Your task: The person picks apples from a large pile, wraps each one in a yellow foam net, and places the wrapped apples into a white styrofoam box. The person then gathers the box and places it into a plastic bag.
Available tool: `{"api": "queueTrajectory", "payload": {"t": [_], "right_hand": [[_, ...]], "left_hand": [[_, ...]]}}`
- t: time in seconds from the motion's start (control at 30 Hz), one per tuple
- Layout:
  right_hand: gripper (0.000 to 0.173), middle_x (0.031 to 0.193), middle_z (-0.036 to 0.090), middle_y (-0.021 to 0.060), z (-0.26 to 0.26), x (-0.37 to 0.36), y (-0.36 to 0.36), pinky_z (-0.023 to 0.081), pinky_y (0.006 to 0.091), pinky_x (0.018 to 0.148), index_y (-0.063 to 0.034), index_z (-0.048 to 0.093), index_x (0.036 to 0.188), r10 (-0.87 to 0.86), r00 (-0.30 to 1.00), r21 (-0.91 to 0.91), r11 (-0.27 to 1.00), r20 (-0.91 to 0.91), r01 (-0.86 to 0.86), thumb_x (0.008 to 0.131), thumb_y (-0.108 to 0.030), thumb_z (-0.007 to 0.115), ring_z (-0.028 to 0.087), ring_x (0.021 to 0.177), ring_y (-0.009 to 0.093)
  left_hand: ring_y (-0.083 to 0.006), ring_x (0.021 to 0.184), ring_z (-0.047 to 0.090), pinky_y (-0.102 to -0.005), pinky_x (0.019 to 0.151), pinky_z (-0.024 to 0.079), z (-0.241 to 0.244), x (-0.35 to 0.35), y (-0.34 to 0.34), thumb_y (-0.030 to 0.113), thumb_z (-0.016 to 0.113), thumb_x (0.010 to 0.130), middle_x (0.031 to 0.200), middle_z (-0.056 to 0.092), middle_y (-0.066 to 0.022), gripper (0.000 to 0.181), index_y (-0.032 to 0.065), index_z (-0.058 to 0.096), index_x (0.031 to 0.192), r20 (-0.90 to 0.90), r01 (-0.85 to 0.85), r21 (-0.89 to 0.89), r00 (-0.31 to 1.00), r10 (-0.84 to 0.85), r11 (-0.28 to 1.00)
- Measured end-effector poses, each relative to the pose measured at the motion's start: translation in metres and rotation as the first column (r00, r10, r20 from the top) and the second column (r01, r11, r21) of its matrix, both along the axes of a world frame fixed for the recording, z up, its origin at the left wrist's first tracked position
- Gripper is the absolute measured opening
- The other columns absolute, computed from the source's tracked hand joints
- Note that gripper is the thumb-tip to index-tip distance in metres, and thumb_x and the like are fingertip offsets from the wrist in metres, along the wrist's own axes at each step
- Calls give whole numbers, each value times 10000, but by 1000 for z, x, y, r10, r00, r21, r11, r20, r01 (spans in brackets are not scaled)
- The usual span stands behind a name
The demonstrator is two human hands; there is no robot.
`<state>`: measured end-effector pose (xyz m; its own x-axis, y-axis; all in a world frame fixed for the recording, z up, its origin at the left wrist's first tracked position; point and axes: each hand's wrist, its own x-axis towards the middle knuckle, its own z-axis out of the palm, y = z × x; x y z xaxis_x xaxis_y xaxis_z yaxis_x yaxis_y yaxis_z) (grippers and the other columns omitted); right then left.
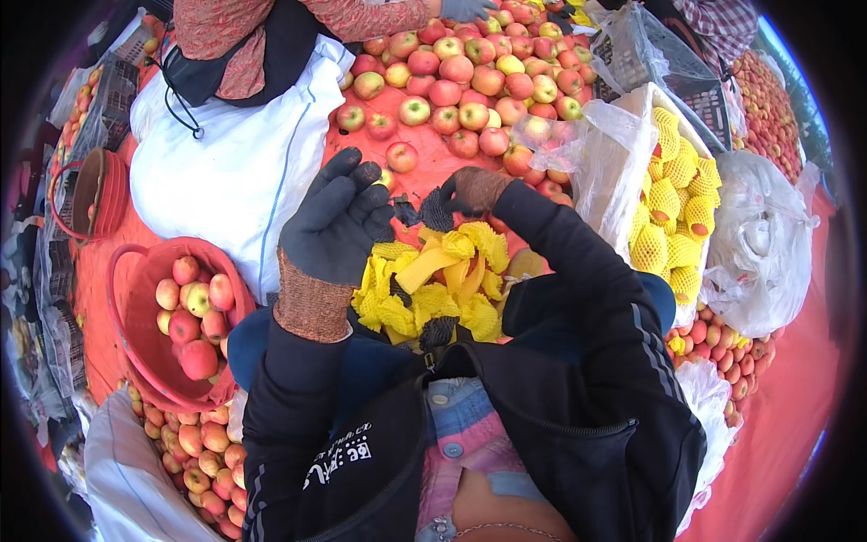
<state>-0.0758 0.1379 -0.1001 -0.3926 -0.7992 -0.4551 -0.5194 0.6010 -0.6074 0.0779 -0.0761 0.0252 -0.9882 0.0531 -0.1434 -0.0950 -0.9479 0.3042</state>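
My left hand (339, 220), in a dark grey coated glove with a brown knit cuff, is raised with its palm up and holds nothing. My right hand (471, 193), in a like glove, is bent over with its fingers at a dark grey foam net sleeve (435, 210); whether they pinch it is unclear. Between my legs lies a heap of yellow foam net sleeves (440, 271) with a few dark ones among them. Beyond both hands, loose red and yellow apples (467, 85) are spread on a red sheet (420, 146).
A red basket of apples (125, 325) stands at left, beside a white woven sack (217, 169). At right is a plastic-lined box (613, 162) with apples in yellow nets (667, 203). A co-worker's gloved hand (467, 8) reaches over the pile. More apples (210, 467) lie at lower left.
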Motion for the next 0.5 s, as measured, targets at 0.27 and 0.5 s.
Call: {"api": "queueTrajectory", "payload": {"t": [0.27, 0.5], "right_hand": [[232, 956, 672, 90, -151, -50, 26, 505, 402, 741, -173, 702, 928, 277, 882, 650, 759, -382, 43, 747, -214, 562, 644, 886, 262], [247, 933, 677, 99, -162, -81, 30, 498, 383, 777, -136, 715, 896, 257, 927, 641, 767, -274, -23, 744, -269, 573, 645, 898, 219]], "left_hand": [[-284, 1024, 583, -410, 897, 470, 12, 1, -30, 27, 395, 907, 1141, 562, -163, 371, 5, 407, 1277, -106, -101, 31, 989, 103, 994], [-281, 1043, 522, -395, 930, 414, 5, -2, -33, 59, 436, 883, 1188, 472, -163, 462, -3, 298, 1320, -47, -110, 21, 993, 111, 994]]}}
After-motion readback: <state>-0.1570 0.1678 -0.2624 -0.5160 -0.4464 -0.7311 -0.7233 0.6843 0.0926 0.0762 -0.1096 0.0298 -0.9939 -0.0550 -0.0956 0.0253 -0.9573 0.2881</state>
